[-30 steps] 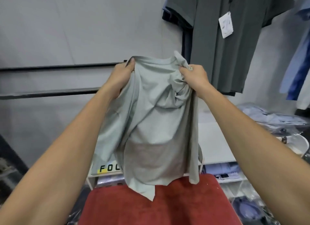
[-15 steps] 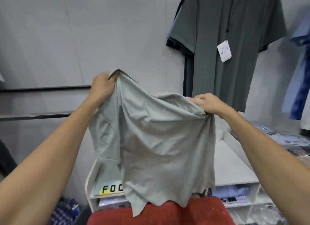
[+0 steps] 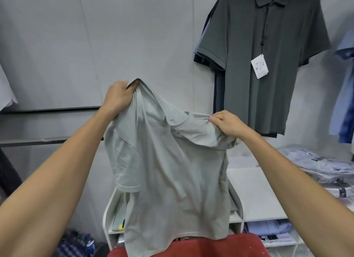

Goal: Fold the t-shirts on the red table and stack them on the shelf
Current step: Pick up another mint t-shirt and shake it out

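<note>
A pale grey-green t-shirt (image 3: 172, 176) hangs in the air in front of me. My left hand (image 3: 117, 98) grips its upper left corner, raised higher. My right hand (image 3: 227, 123) pinches the upper right part near the shoulder, lower than the left. The shirt's hem dangles just over the back edge of the red table (image 3: 220, 246) at the bottom of the view. Behind the shirt stands a white shelf (image 3: 256, 191), partly hidden by the cloth.
A dark grey polo shirt (image 3: 262, 51) with a white tag hangs on the wall at upper right. Bagged shirts (image 3: 318, 163) lie on the shelf's right. Folded blue shirts (image 3: 268, 226) sit in a lower compartment. Checked cloth (image 3: 74, 245) lies on the floor at left.
Both hands have spread apart with the shirt and opened it out. The view has tilted up, so the table shows less and the hanging polo shows more.
</note>
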